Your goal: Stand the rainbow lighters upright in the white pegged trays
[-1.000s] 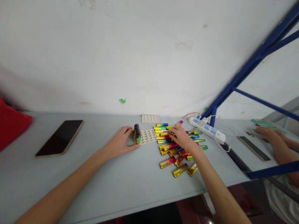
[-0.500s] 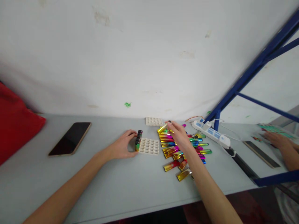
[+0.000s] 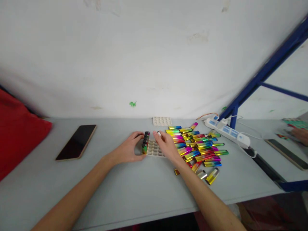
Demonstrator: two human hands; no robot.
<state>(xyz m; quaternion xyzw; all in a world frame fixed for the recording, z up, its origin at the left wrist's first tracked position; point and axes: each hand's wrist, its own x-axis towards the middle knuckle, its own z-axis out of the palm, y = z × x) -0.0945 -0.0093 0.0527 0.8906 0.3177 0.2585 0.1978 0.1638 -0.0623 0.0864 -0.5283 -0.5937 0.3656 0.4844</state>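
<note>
My left hand (image 3: 131, 148) curves around a row of several shiny lighters (image 3: 144, 144), thumb at the near end and fingers at the far end. They stand upright with black tops showing, along the left side of a cream tray (image 3: 154, 149) with round hollows. Over the tray's right part, my right hand (image 3: 166, 144) pinches a lighter (image 3: 158, 132); only its pale end shows between the fingers. To the right of the tray lies a loose pile of metallic lighters (image 3: 204, 149) in gold, pink, blue and green, partly behind my right wrist.
A second cream tray (image 3: 162, 121) lies by the wall. A phone (image 3: 76, 142) and red cloth (image 3: 21, 131) are on the left. On the right are a white power strip (image 3: 227, 131), a blue metal frame (image 3: 250, 86), another phone (image 3: 287, 154) and another person's hand (image 3: 300, 134).
My right hand has moved left from above the pile to over the tray, carrying the lighter. My left hand stays at the upright row. The view has shifted slightly.
</note>
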